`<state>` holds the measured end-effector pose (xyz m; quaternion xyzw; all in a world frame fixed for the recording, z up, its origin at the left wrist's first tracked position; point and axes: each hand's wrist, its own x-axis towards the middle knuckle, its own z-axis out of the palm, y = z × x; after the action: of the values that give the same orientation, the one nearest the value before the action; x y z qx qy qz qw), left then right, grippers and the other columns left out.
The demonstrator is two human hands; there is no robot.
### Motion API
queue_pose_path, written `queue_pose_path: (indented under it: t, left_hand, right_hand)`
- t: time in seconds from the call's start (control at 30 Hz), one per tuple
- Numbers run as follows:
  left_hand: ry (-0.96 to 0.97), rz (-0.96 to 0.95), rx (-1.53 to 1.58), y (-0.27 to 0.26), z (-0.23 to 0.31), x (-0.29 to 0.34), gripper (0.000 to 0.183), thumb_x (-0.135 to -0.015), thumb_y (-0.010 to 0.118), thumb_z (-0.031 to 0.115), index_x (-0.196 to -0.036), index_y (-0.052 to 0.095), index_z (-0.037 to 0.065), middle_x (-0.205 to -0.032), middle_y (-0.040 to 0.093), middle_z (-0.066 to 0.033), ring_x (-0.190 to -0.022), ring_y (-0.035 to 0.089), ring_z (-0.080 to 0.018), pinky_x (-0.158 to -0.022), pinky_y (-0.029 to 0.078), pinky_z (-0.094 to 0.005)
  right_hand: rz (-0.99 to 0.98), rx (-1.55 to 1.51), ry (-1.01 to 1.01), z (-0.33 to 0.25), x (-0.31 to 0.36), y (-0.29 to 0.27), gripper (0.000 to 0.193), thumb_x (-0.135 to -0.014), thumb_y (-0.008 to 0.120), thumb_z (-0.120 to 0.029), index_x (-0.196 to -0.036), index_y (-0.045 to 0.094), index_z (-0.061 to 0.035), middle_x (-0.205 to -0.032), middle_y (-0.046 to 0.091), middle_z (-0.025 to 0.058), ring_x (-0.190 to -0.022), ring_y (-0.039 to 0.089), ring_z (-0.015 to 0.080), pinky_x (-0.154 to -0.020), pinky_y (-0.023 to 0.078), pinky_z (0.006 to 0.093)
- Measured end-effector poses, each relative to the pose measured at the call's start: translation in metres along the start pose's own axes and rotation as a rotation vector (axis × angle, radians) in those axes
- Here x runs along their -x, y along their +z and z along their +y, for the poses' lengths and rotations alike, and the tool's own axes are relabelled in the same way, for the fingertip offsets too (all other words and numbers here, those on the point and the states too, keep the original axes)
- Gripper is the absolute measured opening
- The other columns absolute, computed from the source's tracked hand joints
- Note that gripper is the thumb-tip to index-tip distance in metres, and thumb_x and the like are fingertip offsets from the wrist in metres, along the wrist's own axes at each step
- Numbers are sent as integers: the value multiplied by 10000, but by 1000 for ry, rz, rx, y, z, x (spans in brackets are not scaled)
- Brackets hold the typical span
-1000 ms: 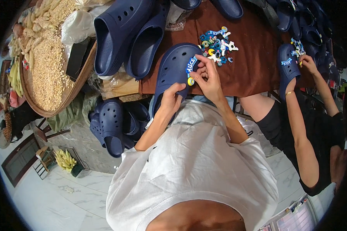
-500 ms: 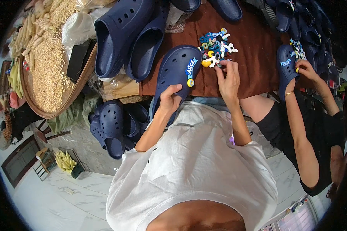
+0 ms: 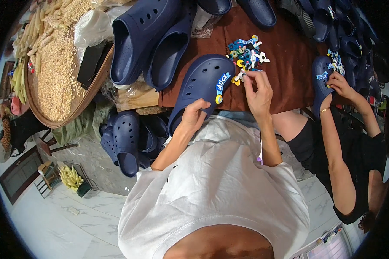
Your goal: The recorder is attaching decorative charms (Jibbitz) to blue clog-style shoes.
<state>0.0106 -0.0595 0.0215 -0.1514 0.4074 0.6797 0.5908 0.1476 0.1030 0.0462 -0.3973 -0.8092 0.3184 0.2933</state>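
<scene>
My left hand (image 3: 195, 114) grips the heel end of a navy foam clog (image 3: 199, 82), thumb over its edge and toe pointing away. A blue-and-white banner-shaped charm (image 3: 222, 83) and a round yellow charm (image 3: 219, 99) sit along the clog's right side. My right hand (image 3: 259, 93) is beside the toe, thumb and forefinger pinched on a small white shoe charm (image 3: 242, 76). Just beyond its fingertips lies a pile of mixed charms (image 3: 247, 52) in blue, white, yellow and dark green. The fingers partly cover the charm they hold.
More navy clogs (image 3: 168, 54) stand on the brown-covered table (image 3: 285, 64), others (image 3: 127, 144) hang lower left. A basket of pale kernels (image 3: 56, 86) with a black flat object (image 3: 90, 64) is far left. At right, another person's hands (image 3: 339, 84) work on a clog (image 3: 322, 77).
The view has shifted slightly. My right hand has drawn a white charm a little nearer, out of the pile's near edge. My left hand keeps its grip on the clog.
</scene>
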Motion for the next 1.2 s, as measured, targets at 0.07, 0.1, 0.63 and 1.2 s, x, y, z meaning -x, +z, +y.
queue_pose_path:
  t: [0.07,0.1,0.63,1.2]
  left_hand:
    - [-22,21,-40,-2,3,3,11,-773,654,56,-763,649,60,-839,618,-18,-766,552,-126,-688,418,-258]
    - [-67,19,-97,-6,6,2,28,-766,635,38,-774,651,59,-834,629,-19,-783,572,-135,-702,432,-274]
    - [-96,62,-302,25,17,30,41,-748,672,30,-784,657,20,-825,613,-15,-778,541,-113,-705,404,-261]
    - [10,52,-629,9,20,40,255,-673,687,-45,-919,633,-1,-874,629,-52,-810,597,-183,-760,482,-310]
  right_hand:
    - [-11,-31,-88,-15,-9,0,113,-864,696,-74,-968,664,-41,-875,618,98,-799,633,257,-689,493,361]
    - [-21,-63,-177,-20,-12,2,116,-860,699,-68,-971,673,-45,-871,622,93,-801,629,257,-689,493,355]
    - [-229,-230,-56,-18,-23,8,121,-845,728,-128,-935,708,-49,-897,641,48,-885,597,213,-799,472,340]
    - [-608,-374,93,5,-21,5,539,-916,678,-270,-1365,493,-35,-1290,549,153,-1207,525,245,-989,445,378]
